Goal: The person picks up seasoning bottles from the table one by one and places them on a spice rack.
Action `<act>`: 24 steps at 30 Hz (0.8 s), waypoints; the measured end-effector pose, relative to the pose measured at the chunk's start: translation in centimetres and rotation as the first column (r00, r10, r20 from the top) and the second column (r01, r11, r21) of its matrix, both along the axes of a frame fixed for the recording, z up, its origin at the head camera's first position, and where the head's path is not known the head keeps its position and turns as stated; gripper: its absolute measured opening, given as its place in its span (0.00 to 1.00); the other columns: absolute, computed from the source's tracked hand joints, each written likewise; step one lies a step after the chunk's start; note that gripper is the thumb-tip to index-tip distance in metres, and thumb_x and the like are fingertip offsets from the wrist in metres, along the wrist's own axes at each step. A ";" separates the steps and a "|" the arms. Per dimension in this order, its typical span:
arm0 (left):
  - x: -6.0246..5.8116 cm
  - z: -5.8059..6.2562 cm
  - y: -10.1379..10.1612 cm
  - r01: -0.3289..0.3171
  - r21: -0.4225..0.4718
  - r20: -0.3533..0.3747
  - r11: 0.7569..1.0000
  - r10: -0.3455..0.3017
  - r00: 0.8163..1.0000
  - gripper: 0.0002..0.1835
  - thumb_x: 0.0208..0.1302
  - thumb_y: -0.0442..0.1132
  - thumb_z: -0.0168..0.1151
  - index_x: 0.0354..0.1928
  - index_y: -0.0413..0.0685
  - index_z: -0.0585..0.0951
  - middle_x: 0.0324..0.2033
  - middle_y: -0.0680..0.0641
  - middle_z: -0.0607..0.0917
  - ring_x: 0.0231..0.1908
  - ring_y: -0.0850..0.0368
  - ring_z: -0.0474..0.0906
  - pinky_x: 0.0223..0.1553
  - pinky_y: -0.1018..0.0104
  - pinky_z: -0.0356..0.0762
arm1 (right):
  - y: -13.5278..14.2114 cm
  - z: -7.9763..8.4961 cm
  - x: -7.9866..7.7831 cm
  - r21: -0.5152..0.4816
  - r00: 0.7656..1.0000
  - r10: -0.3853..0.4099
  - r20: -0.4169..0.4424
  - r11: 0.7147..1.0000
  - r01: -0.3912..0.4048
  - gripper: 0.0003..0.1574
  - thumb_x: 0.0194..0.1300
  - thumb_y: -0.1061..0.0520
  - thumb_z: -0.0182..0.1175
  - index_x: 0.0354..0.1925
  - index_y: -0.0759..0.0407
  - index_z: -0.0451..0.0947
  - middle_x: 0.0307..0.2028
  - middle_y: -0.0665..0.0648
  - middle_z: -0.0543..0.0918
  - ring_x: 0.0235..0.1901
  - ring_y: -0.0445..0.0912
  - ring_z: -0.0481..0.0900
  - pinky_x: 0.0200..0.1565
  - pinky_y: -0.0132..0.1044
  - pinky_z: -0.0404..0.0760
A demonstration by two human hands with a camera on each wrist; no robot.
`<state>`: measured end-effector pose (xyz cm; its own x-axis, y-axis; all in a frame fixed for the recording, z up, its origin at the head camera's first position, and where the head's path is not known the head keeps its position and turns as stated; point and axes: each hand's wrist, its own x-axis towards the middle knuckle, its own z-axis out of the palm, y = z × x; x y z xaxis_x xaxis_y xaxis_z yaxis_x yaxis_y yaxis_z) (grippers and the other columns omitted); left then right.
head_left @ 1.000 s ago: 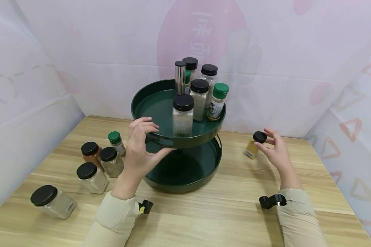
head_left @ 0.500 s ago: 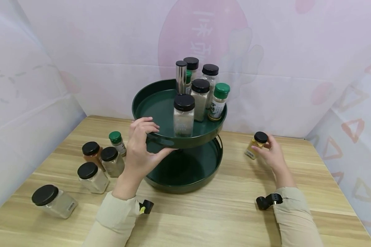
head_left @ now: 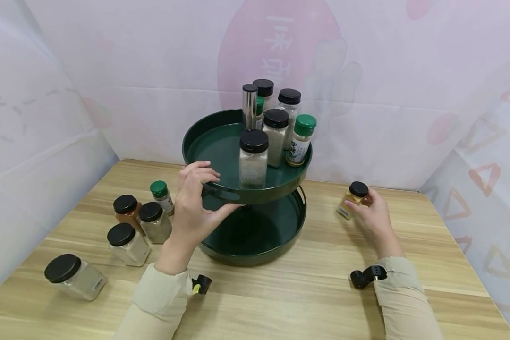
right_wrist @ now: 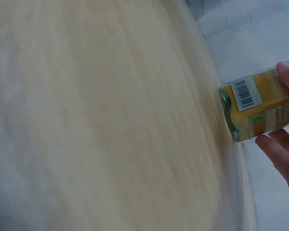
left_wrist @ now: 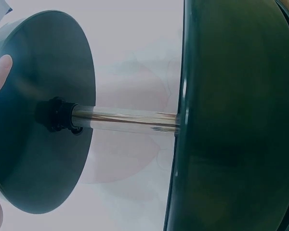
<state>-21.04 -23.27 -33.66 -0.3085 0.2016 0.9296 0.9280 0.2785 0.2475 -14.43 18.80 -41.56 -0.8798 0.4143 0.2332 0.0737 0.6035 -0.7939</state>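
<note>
My left hand (head_left: 195, 208) grips the front left rim of the upper tray of a dark green two-tier rack (head_left: 212, 146), fingers over the edge and thumb beneath. In the left wrist view the thumb (left_wrist: 0, 74) lies against the upper tray's underside, beside the metal post (left_wrist: 130, 119). At the right, my right hand (head_left: 375, 212) holds a small spice jar (head_left: 346, 203) with yellow powder and a black lid. The right wrist view shows the jar's barcode label (right_wrist: 246, 93) and its bottom edge, with thumb and fingers on opposite sides.
Several jars stand on the upper tray, among them a black-lidded jar (head_left: 253, 163) and a green-capped shaker (head_left: 299, 141). More sit left on the wooden table (head_left: 280, 302): a green-capped bottle (head_left: 162, 196), a reddish jar (head_left: 127, 212) and a pale jar (head_left: 78, 278). Cloth walls (head_left: 378, 141) border the table.
My right hand has moved slightly left and its fingers have closed around the yellow jar. The left hand stays on the rack's rim.
</note>
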 end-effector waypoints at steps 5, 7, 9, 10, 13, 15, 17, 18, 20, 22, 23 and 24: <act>0.1 0.0 0.0 0.002 -0.003 0.006 1.000 -0.002 1.000 0.30 0.54 0.53 0.74 0.42 0.34 0.73 0.44 0.36 0.80 0.58 0.39 0.71 0.71 0.55 0.65 | 0.0 0.0 0.2 0.013 1.000 -0.012 -0.010 1.000 0.012 0.32 0.62 0.58 0.70 0.61 0.66 0.73 0.58 0.68 0.79 0.44 0.28 0.72 0.54 0.29 0.73; 0.1 0.0 0.0 0.001 -0.004 0.008 1.000 -0.001 1.000 0.30 0.52 0.50 0.77 0.42 0.34 0.73 0.44 0.36 0.80 0.58 0.39 0.71 0.71 0.55 0.65 | -0.1 0.1 0.3 0.017 1.000 -0.014 -0.013 1.000 0.015 0.32 0.62 0.58 0.70 0.61 0.66 0.73 0.57 0.68 0.79 0.42 0.24 0.71 0.53 0.28 0.74; 0.1 0.0 0.0 -0.001 -0.004 0.009 1.000 0.001 1.000 0.30 0.50 0.47 0.79 0.42 0.34 0.73 0.44 0.36 0.80 0.58 0.39 0.71 0.71 0.56 0.65 | -0.1 0.1 0.5 0.018 1.000 -0.013 -0.013 1.000 0.013 0.32 0.62 0.58 0.70 0.61 0.66 0.73 0.57 0.68 0.79 0.41 0.22 0.70 0.52 0.27 0.74; 0.1 0.0 0.0 -0.001 -0.004 0.009 1.000 0.001 1.000 0.30 0.49 0.46 0.80 0.42 0.34 0.73 0.44 0.36 0.80 0.58 0.39 0.71 0.71 0.55 0.65 | -0.1 0.2 0.5 0.018 1.000 -0.011 -0.012 1.000 0.011 0.32 0.62 0.58 0.70 0.61 0.66 0.73 0.57 0.68 0.80 0.40 0.22 0.70 0.52 0.27 0.74; 0.1 0.0 0.0 -0.002 -0.006 0.008 1.000 0.002 1.000 0.30 0.46 0.42 0.82 0.42 0.34 0.73 0.44 0.36 0.80 0.59 0.39 0.71 0.71 0.55 0.65 | -0.2 0.5 0.8 0.024 1.000 -0.003 -0.007 1.000 0.003 0.32 0.62 0.56 0.70 0.61 0.66 0.74 0.57 0.68 0.81 0.40 0.22 0.71 0.51 0.26 0.74; 0.1 0.0 0.0 -0.002 -0.006 0.007 1.000 0.002 1.000 0.30 0.43 0.40 0.83 0.41 0.34 0.73 0.44 0.36 0.80 0.59 0.39 0.71 0.71 0.55 0.65 | -0.3 0.9 1.0 0.023 1.000 -0.008 -0.003 1.000 0.008 0.32 0.62 0.54 0.70 0.61 0.65 0.74 0.56 0.65 0.82 0.41 0.24 0.72 0.50 0.26 0.73; 0.1 0.0 0.0 -0.003 -0.007 0.008 1.000 0.003 1.000 0.31 0.41 0.38 0.84 0.41 0.34 0.73 0.44 0.36 0.80 0.59 0.39 0.71 0.71 0.55 0.65 | -0.4 1.2 1.2 0.035 1.000 -0.021 0.003 0.999 0.021 0.33 0.62 0.52 0.70 0.61 0.63 0.74 0.53 0.58 0.84 0.42 0.26 0.72 0.49 0.25 0.73; 0.1 0.0 0.0 -0.004 -0.007 0.008 1.000 0.004 1.000 0.31 0.40 0.37 0.85 0.41 0.34 0.73 0.44 0.36 0.80 0.59 0.39 0.71 0.71 0.54 0.65 | -0.5 1.4 1.2 0.038 1.000 -0.025 0.003 0.999 0.025 0.33 0.62 0.51 0.70 0.61 0.62 0.75 0.52 0.53 0.84 0.42 0.26 0.72 0.49 0.25 0.73; 0.1 0.1 0.0 -0.007 -0.009 0.010 1.000 0.007 1.000 0.32 0.38 0.35 0.85 0.41 0.34 0.73 0.44 0.36 0.80 0.59 0.39 0.71 0.71 0.54 0.65 | -0.6 1.8 1.3 0.040 0.999 -0.032 -0.002 0.999 0.032 0.32 0.62 0.50 0.70 0.60 0.61 0.75 0.47 0.43 0.83 0.42 0.28 0.72 0.48 0.25 0.73; 0.1 0.1 0.0 -0.009 -0.013 0.012 1.000 0.009 1.000 0.33 0.36 0.34 0.86 0.42 0.34 0.73 0.43 0.36 0.80 0.59 0.39 0.71 0.71 0.55 0.65 | -0.6 2.1 1.4 0.051 1.000 -0.027 -0.017 0.998 0.027 0.31 0.62 0.50 0.70 0.60 0.61 0.76 0.43 0.34 0.80 0.42 0.27 0.72 0.48 0.25 0.73; 0.2 0.1 0.0 -0.010 -0.015 0.014 1.000 0.011 1.000 0.33 0.35 0.34 0.86 0.42 0.34 0.73 0.43 0.36 0.80 0.59 0.40 0.71 0.71 0.55 0.65 | -0.7 2.3 1.4 0.053 0.999 -0.021 -0.029 0.998 0.023 0.31 0.62 0.50 0.71 0.59 0.61 0.76 0.41 0.32 0.79 0.42 0.27 0.73 0.48 0.25 0.73; 0.2 0.1 0.0 -0.012 -0.017 0.016 1.000 0.012 1.000 0.33 0.34 0.33 0.86 0.42 0.34 0.73 0.43 0.36 0.80 0.59 0.40 0.71 0.71 0.55 0.65 | -0.7 2.4 1.4 0.055 0.999 -0.016 -0.041 0.998 0.018 0.30 0.62 0.50 0.71 0.58 0.61 0.76 0.40 0.30 0.78 0.41 0.26 0.73 0.48 0.25 0.73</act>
